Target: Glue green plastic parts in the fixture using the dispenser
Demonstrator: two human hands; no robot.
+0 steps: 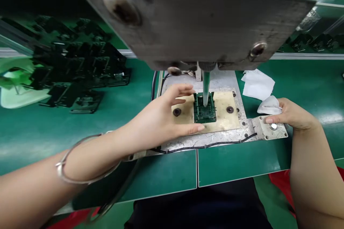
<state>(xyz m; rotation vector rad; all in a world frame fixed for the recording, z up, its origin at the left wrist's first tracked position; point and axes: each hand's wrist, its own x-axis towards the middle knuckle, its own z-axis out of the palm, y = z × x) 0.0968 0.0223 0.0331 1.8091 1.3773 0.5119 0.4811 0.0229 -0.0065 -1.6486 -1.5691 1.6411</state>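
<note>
A green circuit-board assembly (204, 112) sits on a cream fixture plate (224, 109) under the press. From above, a pale rod (206, 87) reaches down to it. My left hand (162, 116) is at the left of the assembly, fingers and thumb spread around its near left side; fingertip contact at the far side is hard to make out. My right hand (298, 114) grips a folded white cloth (270, 105) in its fingers. Its thumb rests on the metal block beside a round silver button (273, 126).
The press's large metal head (193, 21) overhangs the fixture. Several dark board assemblies (80, 64) are piled at the left, beside a pale green tray (21, 96). Another white cloth (258, 84) lies at the right. A black cable (193, 147) runs along the fixture's front.
</note>
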